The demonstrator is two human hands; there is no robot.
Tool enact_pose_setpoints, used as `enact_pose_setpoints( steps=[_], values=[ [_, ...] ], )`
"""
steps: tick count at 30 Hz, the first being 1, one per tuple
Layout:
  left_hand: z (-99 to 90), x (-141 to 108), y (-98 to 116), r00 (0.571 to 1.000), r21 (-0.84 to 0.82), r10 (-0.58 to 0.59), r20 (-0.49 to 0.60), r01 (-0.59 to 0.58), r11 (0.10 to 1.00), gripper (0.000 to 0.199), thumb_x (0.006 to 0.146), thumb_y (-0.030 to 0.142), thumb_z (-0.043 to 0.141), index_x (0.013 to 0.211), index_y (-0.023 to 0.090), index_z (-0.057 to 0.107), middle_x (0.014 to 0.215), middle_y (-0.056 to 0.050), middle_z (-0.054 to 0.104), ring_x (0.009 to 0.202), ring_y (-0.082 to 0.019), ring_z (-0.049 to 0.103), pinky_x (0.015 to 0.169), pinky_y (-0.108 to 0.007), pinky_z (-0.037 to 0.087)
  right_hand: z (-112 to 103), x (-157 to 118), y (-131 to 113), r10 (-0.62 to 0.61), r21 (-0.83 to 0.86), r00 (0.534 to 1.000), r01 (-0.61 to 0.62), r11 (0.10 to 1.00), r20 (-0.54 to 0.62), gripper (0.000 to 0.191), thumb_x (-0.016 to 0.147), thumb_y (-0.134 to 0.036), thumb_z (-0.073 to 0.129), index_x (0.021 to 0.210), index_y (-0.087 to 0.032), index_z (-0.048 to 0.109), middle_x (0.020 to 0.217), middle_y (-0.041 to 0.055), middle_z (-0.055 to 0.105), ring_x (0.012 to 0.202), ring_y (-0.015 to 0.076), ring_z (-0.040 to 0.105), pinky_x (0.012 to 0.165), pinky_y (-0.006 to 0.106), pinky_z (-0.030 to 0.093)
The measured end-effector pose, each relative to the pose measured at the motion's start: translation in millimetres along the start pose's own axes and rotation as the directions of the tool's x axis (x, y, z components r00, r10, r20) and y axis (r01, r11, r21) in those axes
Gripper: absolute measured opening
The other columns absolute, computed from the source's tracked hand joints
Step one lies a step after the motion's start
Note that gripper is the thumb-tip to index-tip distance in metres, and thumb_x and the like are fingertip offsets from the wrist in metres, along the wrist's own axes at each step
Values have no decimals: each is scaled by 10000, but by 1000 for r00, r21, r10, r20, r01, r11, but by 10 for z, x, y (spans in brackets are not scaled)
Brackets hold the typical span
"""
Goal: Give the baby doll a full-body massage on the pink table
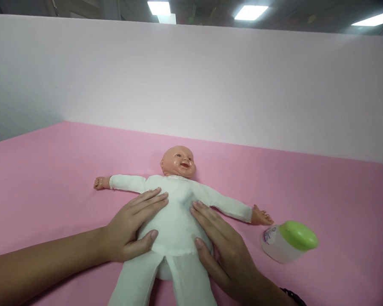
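A baby doll (175,212) with a white cloth body lies on its back, head away from me and arms spread wide. My left hand (132,225) rests on the left side of its torso, fingers stretched out and thumb apart near the waist. On the torso's right side lies my right hand (223,246), its fingers extended and the cloth dented by the fingertips. Both hands are open and press against the doll without gripping it. The lower ends of the doll's legs run out of view at the bottom.
A clear bottle with a green cap (289,241) stands to the right, close to the doll's hand. Pink covering (51,170) spreads over the table. Behind it rises a white panel (191,80), with ceiling lights above.
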State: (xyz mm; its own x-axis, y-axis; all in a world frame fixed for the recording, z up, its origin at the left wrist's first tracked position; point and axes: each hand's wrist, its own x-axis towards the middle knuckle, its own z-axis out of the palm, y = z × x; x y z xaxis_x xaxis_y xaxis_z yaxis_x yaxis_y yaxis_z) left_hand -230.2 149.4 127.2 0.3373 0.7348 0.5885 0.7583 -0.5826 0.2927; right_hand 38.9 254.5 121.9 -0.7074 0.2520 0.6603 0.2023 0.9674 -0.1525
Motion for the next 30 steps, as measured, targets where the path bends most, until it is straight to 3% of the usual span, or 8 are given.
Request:
enact_pose_setpoints(
  steps=[4,6,9,14,20,24,30],
  values=[
    [-33,39,13,984,-43,140,-113,-146,988,549,925,132,548,1471,162,504,1361,-138,681,1370,-238,575,1143,-407,504,-22,-7,-1,-29,54,995,35,998,-94,510,939,-84,526,1442,-171,546,1367,98,668,1298,208,627,1133,390,531],
    [-62,59,20,975,-54,205,-82,-209,976,543,936,104,510,1476,156,500,1357,-139,685,1377,-229,569,1149,-395,500,-61,0,-6,-72,95,996,77,993,-54,553,945,-65,496,1485,-181,508,1393,86,654,1322,196,609,1150,372,513],
    [-97,76,17,964,-78,264,21,-262,962,577,976,139,451,1551,152,415,1424,-136,640,1486,-235,441,1216,-415,422,-118,26,-14,-151,133,985,139,981,81,629,980,-92,453,1596,-187,366,1506,64,567,1432,182,504,1212,354,433],
    [-120,85,8,962,-76,194,190,-183,980,586,1038,259,376,1617,196,312,1617,-117,430,1569,-253,270,1298,-481,228,-117,51,-11,-118,170,969,81,982,219,625,1058,-206,393,1659,-226,221,1654,49,354,1560,202,276,1249,407,343],
    [-101,66,19,972,-114,47,230,-21,993,610,1049,410,404,1626,237,306,1682,-101,310,1586,-297,209,1301,-537,147,-63,27,0,19,174,952,-75,982,307,607,1084,-303,381,1662,-269,199,1703,45,212,1583,249,192,1222,510,357],
    [-63,42,15,986,-97,-56,155,72,993,594,1051,386,440,1617,247,324,1659,-109,360,1572,-297,259,1297,-542,183,-20,14,4,96,133,973,-126,983,209,585,1063,-308,437,1629,-242,301,1671,78,316,1547,253,316,1202,489,416],
    [-63,58,18,994,-187,-59,-91,41,981,388,993,153,486,1367,197,576,1308,-116,687,1334,-240,569,1136,-420,478,19,-11,21,122,162,991,-112,980,-53,374,984,-198,557,1358,-186,583,1390,107,642,1346,215,576,1163,378,483]
  ],
)
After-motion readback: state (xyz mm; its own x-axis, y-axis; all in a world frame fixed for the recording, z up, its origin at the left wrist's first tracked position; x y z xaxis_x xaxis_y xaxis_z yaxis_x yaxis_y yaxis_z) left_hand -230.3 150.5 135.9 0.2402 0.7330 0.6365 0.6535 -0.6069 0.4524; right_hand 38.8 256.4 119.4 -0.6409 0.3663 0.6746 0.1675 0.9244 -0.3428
